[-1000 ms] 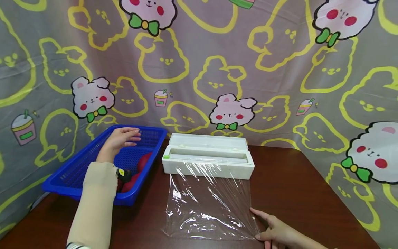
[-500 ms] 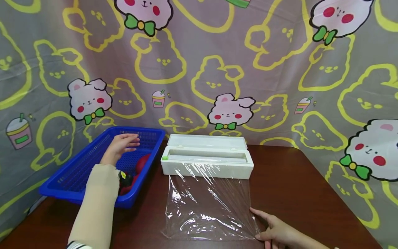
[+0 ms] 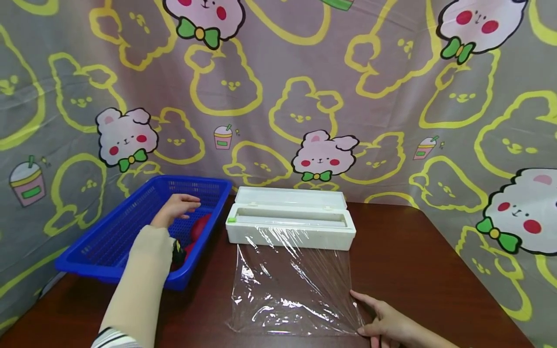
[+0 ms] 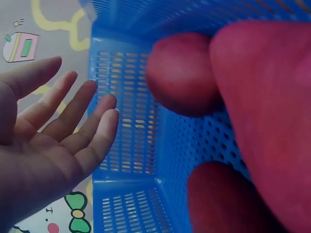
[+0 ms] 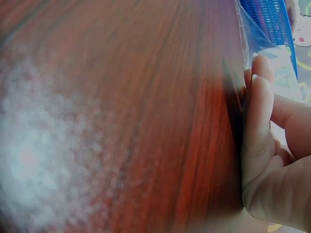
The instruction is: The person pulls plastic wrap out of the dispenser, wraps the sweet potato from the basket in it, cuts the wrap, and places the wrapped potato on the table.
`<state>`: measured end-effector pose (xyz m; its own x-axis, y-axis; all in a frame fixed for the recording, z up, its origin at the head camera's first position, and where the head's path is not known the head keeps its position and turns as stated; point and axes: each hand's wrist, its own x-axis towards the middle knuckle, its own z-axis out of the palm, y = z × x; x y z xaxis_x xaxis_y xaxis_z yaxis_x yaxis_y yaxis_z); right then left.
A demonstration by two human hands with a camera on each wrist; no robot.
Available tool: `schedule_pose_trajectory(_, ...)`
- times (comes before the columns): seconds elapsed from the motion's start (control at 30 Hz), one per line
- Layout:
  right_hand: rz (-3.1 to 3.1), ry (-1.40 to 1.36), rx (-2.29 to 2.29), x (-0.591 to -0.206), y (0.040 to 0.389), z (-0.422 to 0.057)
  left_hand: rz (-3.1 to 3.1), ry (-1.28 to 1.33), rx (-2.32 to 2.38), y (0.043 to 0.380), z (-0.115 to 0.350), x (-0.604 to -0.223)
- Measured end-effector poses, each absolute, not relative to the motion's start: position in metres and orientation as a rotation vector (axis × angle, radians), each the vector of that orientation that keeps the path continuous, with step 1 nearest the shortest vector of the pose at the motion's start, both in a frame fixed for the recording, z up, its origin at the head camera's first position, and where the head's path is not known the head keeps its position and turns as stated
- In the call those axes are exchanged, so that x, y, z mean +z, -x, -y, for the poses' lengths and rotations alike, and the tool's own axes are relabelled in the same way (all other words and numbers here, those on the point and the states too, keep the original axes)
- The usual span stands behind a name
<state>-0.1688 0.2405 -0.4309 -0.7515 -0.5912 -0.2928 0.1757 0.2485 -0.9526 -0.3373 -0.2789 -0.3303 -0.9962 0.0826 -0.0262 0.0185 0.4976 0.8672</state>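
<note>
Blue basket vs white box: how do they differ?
Walls: the blue basket is perforated; the white box has a solid front.
Top: the basket shows no lid; the box has a lid, raised.
Contents: the basket holds red items; clear film extends from the box.
Shared: both are open on top.

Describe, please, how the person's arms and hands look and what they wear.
A plain beige fabric sleeve ends near the ungloved left hand, with black-and-white striped cloth showing at the sleeve's other end. The right hand is also ungloved, with no sleeve visible at its wrist.
</note>
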Motion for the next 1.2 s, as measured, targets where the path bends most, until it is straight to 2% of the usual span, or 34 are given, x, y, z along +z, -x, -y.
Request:
schedule_pose_trajectory(0.97, -1.937, 0.392, -1.563, -0.431, 0.168, -0.240, -2.479, -0.002, 1.157, 0.335, 0.278, -0.345)
schedule_pose_trajectory(1.07, -1.940, 0.400, -1.560, -0.432, 0.168, -0.240, -2.452, -0.007, 1.153, 0.347, 0.287, -0.358)
schedule_pose_trajectory(1.2, -1.938, 0.399, -1.557, -0.431, 0.169, -0.240, -2.385, -0.083, 1.175, 0.383, 0.313, -0.391)
